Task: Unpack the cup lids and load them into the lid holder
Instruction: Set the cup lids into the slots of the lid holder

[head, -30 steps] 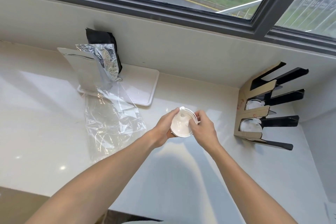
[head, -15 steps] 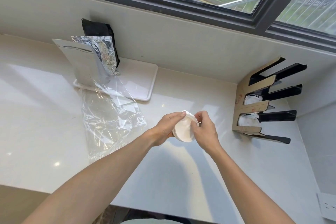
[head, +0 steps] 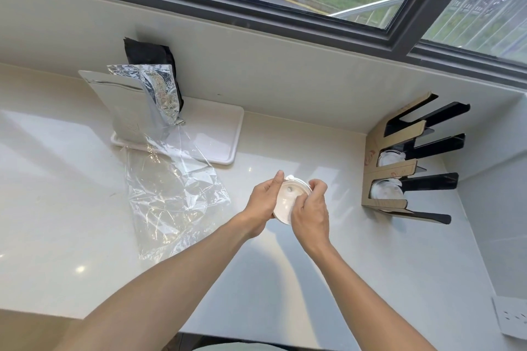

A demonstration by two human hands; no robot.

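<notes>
A small stack of white cup lids [head: 286, 202] is held above the middle of the counter. My left hand [head: 263, 202] grips the stack from the left, and my right hand [head: 309, 209] pinches its right edge with the fingers over the rim. The lid holder [head: 390, 174], brown card with black slotted arms, stands against the right wall. White lids sit in its two lower slots [head: 386, 189]; the top slot looks empty. An empty clear plastic bag [head: 171, 194] lies flat on the counter to the left of my hands.
A white tray [head: 216, 134] sits by the back wall with a white pouch [head: 125, 108], a foil bag [head: 159, 94] and a black bag [head: 148, 55] standing on it. A window runs above. A wall socket [head: 513, 319] is at lower right.
Both hands stay on the lid stack, which has tilted a little. My right fingers have shifted over its rim. The view has moved slightly.
</notes>
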